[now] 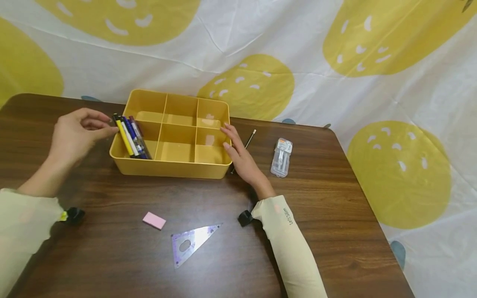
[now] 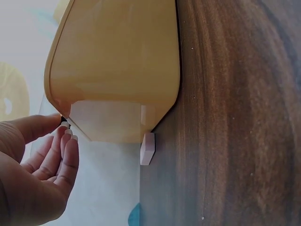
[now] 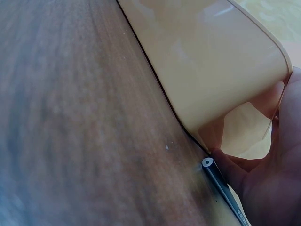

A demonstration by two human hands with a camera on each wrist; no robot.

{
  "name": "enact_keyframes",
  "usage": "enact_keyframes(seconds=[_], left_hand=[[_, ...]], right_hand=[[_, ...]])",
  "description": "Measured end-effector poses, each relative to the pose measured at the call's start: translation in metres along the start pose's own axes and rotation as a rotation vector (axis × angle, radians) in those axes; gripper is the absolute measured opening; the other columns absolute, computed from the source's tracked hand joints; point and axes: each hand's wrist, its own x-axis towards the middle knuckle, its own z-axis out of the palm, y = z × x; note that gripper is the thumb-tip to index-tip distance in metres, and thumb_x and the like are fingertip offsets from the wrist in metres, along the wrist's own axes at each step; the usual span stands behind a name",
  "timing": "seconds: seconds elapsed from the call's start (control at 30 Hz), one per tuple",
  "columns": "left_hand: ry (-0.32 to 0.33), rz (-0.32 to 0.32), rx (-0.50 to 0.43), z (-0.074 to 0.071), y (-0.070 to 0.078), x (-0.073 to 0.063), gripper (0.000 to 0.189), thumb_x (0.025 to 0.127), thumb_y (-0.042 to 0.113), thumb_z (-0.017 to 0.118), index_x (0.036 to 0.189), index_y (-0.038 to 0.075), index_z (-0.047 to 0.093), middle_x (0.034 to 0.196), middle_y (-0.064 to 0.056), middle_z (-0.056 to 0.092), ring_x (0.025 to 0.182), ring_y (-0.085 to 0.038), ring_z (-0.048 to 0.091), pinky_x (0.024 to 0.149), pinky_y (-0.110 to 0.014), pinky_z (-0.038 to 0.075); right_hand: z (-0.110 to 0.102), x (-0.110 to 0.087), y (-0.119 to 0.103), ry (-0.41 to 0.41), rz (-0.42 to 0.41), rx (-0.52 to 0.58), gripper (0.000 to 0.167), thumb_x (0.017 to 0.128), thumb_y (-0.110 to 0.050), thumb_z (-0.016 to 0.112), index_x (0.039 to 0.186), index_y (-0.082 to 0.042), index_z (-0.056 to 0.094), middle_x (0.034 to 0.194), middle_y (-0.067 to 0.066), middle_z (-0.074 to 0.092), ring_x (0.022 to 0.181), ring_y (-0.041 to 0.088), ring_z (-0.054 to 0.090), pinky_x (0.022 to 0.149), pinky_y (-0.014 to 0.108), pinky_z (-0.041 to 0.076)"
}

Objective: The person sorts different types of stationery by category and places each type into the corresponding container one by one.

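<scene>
A yellow compartment box (image 1: 171, 167) stands on the table. Several pens (image 1: 130, 138), one yellow-barrelled and others white, blue and dark, lean together in its front left compartment. At the left rim my left hand (image 1: 76, 132) pinches the dark end of a pen; in the left wrist view only a small black tip shows between thumb and fingertips. My right hand (image 1: 242, 159) holds the box's right wall, with fingertips over the rim. In the right wrist view, other fingers of the right hand (image 3: 268, 174) lie against the outer wall, beside a black pencil (image 3: 221, 183).
A pink eraser (image 1: 154, 220) and a clear triangular ruler (image 1: 191, 243) lie in front of the box. To its right is a clear plastic case (image 1: 282, 158) with tools inside. A patterned curtain (image 1: 316, 95) hangs behind the wooden table (image 1: 335, 231).
</scene>
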Motion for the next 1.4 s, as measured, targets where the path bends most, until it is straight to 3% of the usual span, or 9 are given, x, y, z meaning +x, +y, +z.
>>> enact_keyframes(seconds=[0.27,0.6,0.73,0.83,0.97,1.17,1.4], left_hand=[[-0.015,-0.031,-0.068,-0.002,0.001,-0.003,0.037,0.083,0.024,0.076,0.106,0.001,0.060,0.070,0.030,0.060,0.067,0.007,0.056,0.057,-0.012,0.043],[0.014,-0.022,-0.265,-0.006,0.000,-0.022,0.029,0.083,0.014,0.076,0.104,0.002,0.059,0.076,0.019,0.067,0.063,-0.002,0.063,0.058,-0.016,0.050],[0.024,-0.005,-0.263,-0.005,0.000,-0.030,0.027,0.084,0.012,0.075,0.104,0.002,0.059,0.079,0.019,0.067,0.062,-0.004,0.064,0.059,-0.016,0.051],[0.022,0.010,-0.258,-0.005,0.001,-0.036,0.026,0.085,0.012,0.073,0.104,0.001,0.059,0.081,0.018,0.067,0.062,-0.004,0.064,0.060,-0.017,0.051],[0.014,0.032,-0.279,-0.005,0.004,-0.044,0.024,0.085,0.008,0.073,0.103,0.000,0.059,0.080,0.016,0.068,0.063,-0.005,0.065,0.060,-0.017,0.051],[-0.008,0.073,-0.284,-0.003,0.007,-0.054,0.020,0.085,0.004,0.072,0.101,-0.001,0.060,0.079,0.012,0.068,0.064,-0.007,0.065,0.060,-0.017,0.051],[-0.043,0.075,-0.241,0.002,0.010,-0.064,0.021,0.085,0.007,0.073,0.099,-0.002,0.061,0.077,0.009,0.068,0.065,-0.007,0.065,0.059,-0.015,0.049]], right_hand=[[0.000,0.001,0.000,0.003,0.010,-0.002,0.045,0.105,-0.011,0.034,0.148,0.001,0.027,0.158,0.014,0.009,0.144,0.018,0.005,0.111,0.047,0.018],[-0.001,0.001,0.001,0.000,0.005,0.006,0.045,0.104,-0.010,0.034,0.147,0.002,0.027,0.158,0.014,0.010,0.144,0.018,0.006,0.111,0.048,0.018],[-0.001,0.000,0.002,-0.002,0.014,-0.008,0.045,0.104,-0.010,0.034,0.148,0.001,0.026,0.158,0.015,0.009,0.144,0.019,0.005,0.111,0.047,0.019],[-0.001,0.002,0.014,0.001,0.020,-0.007,0.046,0.105,-0.011,0.034,0.149,-0.003,0.026,0.158,0.012,0.008,0.144,0.018,0.004,0.111,0.046,0.019],[-0.001,0.005,0.035,0.011,0.014,-0.005,0.046,0.105,-0.015,0.035,0.150,-0.010,0.027,0.159,0.003,0.008,0.143,0.013,0.004,0.111,0.044,0.019],[0.000,0.005,0.041,0.025,-0.010,-0.013,0.046,0.106,-0.026,0.036,0.150,-0.017,0.029,0.157,-0.010,0.011,0.142,0.007,0.005,0.111,0.041,0.019],[0.000,0.005,0.036,0.015,-0.010,0.000,0.046,0.106,-0.017,0.035,0.150,-0.013,0.028,0.159,-0.002,0.009,0.143,0.010,0.005,0.112,0.043,0.018]])
